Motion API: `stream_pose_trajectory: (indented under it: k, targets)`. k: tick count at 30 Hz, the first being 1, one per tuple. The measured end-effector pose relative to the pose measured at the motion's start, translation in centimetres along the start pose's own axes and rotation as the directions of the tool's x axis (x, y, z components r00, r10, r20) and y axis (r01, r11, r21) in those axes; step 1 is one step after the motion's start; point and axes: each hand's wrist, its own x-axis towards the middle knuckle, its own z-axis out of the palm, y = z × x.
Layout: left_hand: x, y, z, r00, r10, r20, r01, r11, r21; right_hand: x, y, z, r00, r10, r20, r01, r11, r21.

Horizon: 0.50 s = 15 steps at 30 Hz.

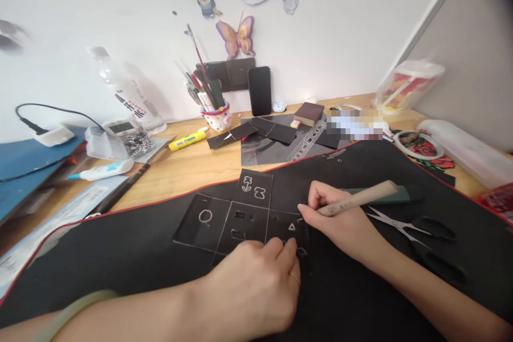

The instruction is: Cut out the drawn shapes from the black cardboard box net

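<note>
A black card (248, 219) shaped like an unfolded box lies on the black mat (132, 256), with pale lines and outlines of flowers, a circle and a triangle. My left hand (260, 283) rests on its lower part, fingers curled down; what is under the fingertips is hidden. My right hand (332, 219) is closed around a beige pen-like tool (360, 197), near the card's right edge. Its working tip is hidden behind the fingers. Just beyond the right hand lies a dark green object (395, 194), partly covered by the tool.
Black-handled scissors (412, 224) lie right of my right hand. Behind the mat are a yellow marker (187, 140), a pen cup (216, 116), a phone (260, 91), a stencil strip (308, 141) and a dark box (309, 113). A bottle (128, 91) stands back left, a cup (412, 85) back right.
</note>
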Motion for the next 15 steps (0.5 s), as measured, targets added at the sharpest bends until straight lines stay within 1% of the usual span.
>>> stream_pose_trajectory:
  k: [2,5,11,15]
  targets:
    - [0.1,-0.1,0.3,1.0,0.006,0.006,-0.006,1.0,-0.016,0.2,0.3,0.1,1.0,-0.003,0.021,0.003,1.0,-0.012]
    - [0.2,-0.4,0.2,0.999,0.005,0.035,-0.004,0.999,-0.042,0.4,0.6,0.2,0.997,0.015,0.07,-0.015,1.0,-0.002]
    - [0.3,-0.5,0.5,0.999,0.029,-0.035,-0.026,0.996,0.09,1.3,0.7,-0.1,0.987,0.066,0.145,-0.072,0.997,0.035]
    - [0.1,-0.3,0.8,0.999,0.028,-0.029,-0.023,0.988,0.153,1.8,0.3,-0.1,0.982,0.075,0.173,-0.086,0.995,0.054]
